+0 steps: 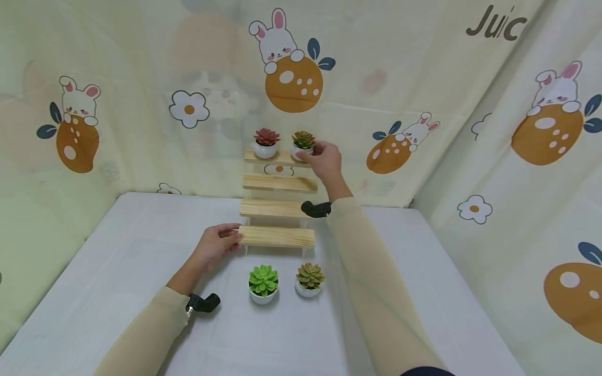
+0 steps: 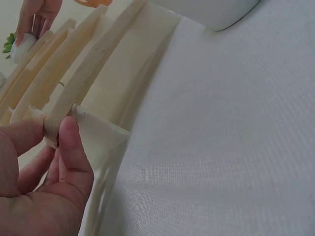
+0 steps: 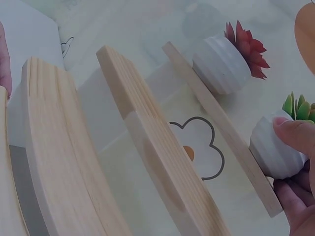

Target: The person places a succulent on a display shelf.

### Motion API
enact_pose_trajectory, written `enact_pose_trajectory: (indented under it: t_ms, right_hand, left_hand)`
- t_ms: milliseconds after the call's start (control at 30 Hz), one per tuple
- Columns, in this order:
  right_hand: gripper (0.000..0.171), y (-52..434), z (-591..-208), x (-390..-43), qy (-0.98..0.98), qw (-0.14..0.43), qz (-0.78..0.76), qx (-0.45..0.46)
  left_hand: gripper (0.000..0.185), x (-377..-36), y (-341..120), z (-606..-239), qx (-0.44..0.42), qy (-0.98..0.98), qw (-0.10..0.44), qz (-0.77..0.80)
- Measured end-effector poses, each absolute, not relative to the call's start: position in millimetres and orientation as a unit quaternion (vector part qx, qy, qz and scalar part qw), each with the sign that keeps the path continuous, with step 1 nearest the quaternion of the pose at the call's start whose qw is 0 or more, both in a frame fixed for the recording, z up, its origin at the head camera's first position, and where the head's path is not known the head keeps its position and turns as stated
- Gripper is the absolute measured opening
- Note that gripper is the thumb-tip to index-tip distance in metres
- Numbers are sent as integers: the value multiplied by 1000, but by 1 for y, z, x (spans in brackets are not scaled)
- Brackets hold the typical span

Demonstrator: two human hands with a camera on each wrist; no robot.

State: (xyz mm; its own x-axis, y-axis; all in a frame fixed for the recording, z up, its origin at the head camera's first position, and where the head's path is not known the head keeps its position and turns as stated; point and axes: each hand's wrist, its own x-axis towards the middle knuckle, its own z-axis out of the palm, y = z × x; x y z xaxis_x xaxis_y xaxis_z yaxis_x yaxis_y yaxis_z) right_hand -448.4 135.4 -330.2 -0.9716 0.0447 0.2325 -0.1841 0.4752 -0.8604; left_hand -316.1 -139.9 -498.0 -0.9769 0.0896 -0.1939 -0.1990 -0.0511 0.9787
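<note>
A stepped wooden shelf rack [image 1: 277, 236] stands at the middle of the table. My left hand [image 1: 217, 244] pinches the left end of its lowest board between thumb and fingers, as the left wrist view shows [image 2: 54, 182]. On the top board, my right hand [image 1: 326, 161] grips the white pot of a green, red-tipped succulent [image 1: 303, 145] at the right end. Beside it on the same board sits a red succulent [image 1: 266, 143] in a white pot, apart from the hand. The right wrist view shows the gripped pot [image 3: 278, 147] touching the board.
In front of the rack, a bright green succulent [image 1: 263, 282] and a dull green-brown succulent [image 1: 310, 277] stand in white pots on the white table [image 1: 141, 250]. A patterned curtain [image 1: 216, 156] hangs close behind the rack, and another stretch [image 1: 475, 172] lines the right side.
</note>
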Motion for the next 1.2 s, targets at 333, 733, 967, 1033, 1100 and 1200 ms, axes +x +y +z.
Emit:
enact_pose_trajectory:
  t_ms: [333, 733, 967, 1033, 1100, 1200]
  right_hand:
    - [52, 141, -330, -443, -849, 91, 518, 47]
    - [57, 154, -338, -422, -838, 93, 534, 63]
    - [59, 165, -350, -411, -831, 113, 538, 81]
    - [58, 168, -355, -408, -829, 115, 542, 83]
    - [57, 171, -360, -405, -827, 120, 543, 83]
    - [53, 177, -368, -401, -821, 142, 546, 85]
  left_hand:
    - [47, -315, -140, -499, -43, 685, 96, 721]
    - [48, -313, -140, -498, -44, 681, 97, 724]
    - [48, -313, -140, -497, -41, 683, 97, 723]
    - [48, -313, -139, -498, -39, 684, 96, 722]
    - [47, -314, -139, -498, -37, 683, 94, 723]
    - [47, -315, -138, -498, -34, 682, 92, 725]
